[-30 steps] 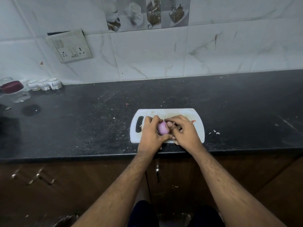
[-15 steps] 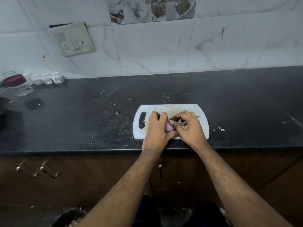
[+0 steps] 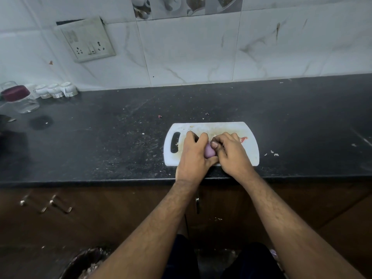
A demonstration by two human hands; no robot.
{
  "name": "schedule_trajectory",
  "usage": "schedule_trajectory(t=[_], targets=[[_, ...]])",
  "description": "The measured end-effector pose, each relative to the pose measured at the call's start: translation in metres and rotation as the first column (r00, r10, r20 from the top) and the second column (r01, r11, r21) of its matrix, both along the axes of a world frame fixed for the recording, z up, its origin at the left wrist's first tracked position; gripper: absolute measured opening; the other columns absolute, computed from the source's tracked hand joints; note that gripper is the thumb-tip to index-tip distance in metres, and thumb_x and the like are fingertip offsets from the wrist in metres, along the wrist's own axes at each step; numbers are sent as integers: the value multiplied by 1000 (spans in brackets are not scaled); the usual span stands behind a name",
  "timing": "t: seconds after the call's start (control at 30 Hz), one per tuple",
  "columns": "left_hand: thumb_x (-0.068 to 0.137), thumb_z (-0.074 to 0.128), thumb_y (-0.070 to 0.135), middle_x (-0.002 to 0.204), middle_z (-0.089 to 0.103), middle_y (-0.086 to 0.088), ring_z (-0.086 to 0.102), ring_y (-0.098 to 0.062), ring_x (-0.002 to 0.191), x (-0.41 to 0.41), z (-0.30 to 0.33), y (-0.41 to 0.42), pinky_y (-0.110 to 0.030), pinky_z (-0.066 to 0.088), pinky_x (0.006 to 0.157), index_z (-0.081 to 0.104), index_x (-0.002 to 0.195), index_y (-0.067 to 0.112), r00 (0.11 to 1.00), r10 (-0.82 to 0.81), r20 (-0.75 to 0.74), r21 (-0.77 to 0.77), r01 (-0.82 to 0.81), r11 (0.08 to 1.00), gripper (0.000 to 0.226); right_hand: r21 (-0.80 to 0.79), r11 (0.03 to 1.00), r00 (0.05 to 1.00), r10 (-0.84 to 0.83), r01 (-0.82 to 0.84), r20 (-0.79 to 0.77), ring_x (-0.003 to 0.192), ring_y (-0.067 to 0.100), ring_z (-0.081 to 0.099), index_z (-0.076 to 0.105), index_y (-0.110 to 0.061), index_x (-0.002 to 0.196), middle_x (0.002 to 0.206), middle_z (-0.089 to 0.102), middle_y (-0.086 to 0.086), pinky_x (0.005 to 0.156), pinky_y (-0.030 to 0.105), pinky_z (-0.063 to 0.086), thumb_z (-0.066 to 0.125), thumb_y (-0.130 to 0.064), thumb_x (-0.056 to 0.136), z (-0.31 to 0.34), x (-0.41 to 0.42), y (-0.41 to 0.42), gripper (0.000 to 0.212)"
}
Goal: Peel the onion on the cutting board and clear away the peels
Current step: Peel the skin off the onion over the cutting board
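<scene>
At the far left of the black desk [image 3: 100, 137] a clear jar [image 3: 19, 99] with a dark red lid stands by the wall, and just beside it a row of small white cups [image 3: 55, 90] lies tipped against the tiled backsplash. Above them a grimy switch-and-socket plate [image 3: 87, 40] hangs slightly crooked on the white marble-look tiles [image 3: 191, 51]. The desk top is scratched and speckled with pale crumbs and bits of skin. Below its front edge are dark brown cabinet doors with metal handles [image 3: 61, 205], and a round bin [image 3: 84, 264] holding scraps shows at the bottom left.

Near the middle, close to the front edge, lies a white cutting board [image 3: 251, 150] with its handle slot on the left and a brownish stain across its top. The left hand [image 3: 193, 156] has its fingers curled round the onion [image 3: 209, 151], holding it over the board. The onion shows only as a small, smooth, pale purple patch between the 2 hands. The right hand [image 3: 231, 153] meets it from the right, fingers curled, thumb and fingertips pinching at the onion's top end. A red sliver of peel [image 3: 244, 139] lies on the board just right of the right hand. A few pale scraps [image 3: 272, 153] sit on the desk beyond the board's right end.
</scene>
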State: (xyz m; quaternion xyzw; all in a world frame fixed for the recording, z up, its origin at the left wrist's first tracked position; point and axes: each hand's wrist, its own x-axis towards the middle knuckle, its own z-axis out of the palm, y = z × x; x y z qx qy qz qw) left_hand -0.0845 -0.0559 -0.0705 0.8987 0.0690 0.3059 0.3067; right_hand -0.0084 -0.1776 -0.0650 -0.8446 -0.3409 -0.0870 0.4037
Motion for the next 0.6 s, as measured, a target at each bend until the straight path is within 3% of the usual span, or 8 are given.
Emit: schedule_trajectory(t=[0.23, 0.43, 0.6], targets=[[79, 83, 33, 95, 36, 1, 40, -16, 80, 3, -1, 3, -20, 36, 67, 39, 87, 21, 1000, -24, -16, -105, 22, 994, 46, 22, 998, 997, 64, -65, 35, 93, 11, 41, 64, -15, 98, 95, 57, -11, 81, 26, 37, 57, -14, 100, 1, -1, 0, 8], [70, 91, 33, 102, 45, -1, 44, -5, 82, 5, 3, 9, -11, 39, 68, 51, 98, 13, 996, -48, -81, -207, 31, 978, 53, 68, 990, 989, 128, -122, -76, 91, 5, 41, 65, -16, 103, 97, 59, -10, 82, 8, 33, 57, -15, 101, 3, 3, -3, 9], [64, 97, 36, 105, 49, 4, 46, -1, 87, 6, 1, 10, -7, 40, 76, 54, 107, 15, 996, -52, -76, -209, 35, 977, 64, 110, 987, 977, 131, -113, -171, 99, 11, 46, 65, -19, 102, 98, 59, -11, 83, 13, 35, 57, -17, 102, 2, 6, -4, 8]])
